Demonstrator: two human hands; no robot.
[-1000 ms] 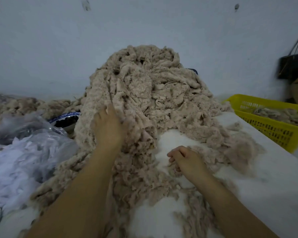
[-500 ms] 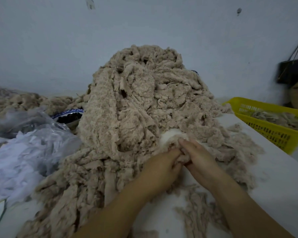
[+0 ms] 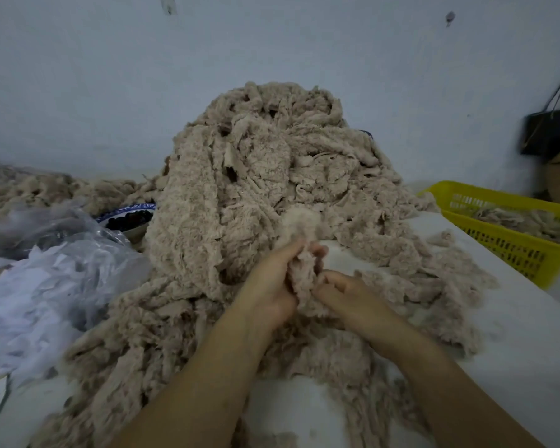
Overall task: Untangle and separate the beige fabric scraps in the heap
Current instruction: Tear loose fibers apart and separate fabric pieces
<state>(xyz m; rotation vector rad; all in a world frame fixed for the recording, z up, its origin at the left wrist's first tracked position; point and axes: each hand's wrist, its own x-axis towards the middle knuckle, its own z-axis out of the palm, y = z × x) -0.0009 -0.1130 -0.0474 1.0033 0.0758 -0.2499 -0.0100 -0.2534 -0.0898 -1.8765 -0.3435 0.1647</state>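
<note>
Two bare hands working one beige scrap at the foot of the heap.

From the head camera: the heap (image 3: pixel 256 176) of beige scraps rises against the wall on the white bench (image 3: pixel 514 344). Just in front of it, the left hand (image 3: pixel 272 286) has its fingers (image 3: pixel 291 250) curled around a fuzzy scrap (image 3: pixel 304 286), and the right hand (image 3: pixel 353 295) pinches the same scrap's lower part with bent fingers. Right of the heap sits a yellow basket (image 3: pixel 511 250) with more scraps; left of it, crumpled clear plastic (image 3: pixel 46 286).
</note>
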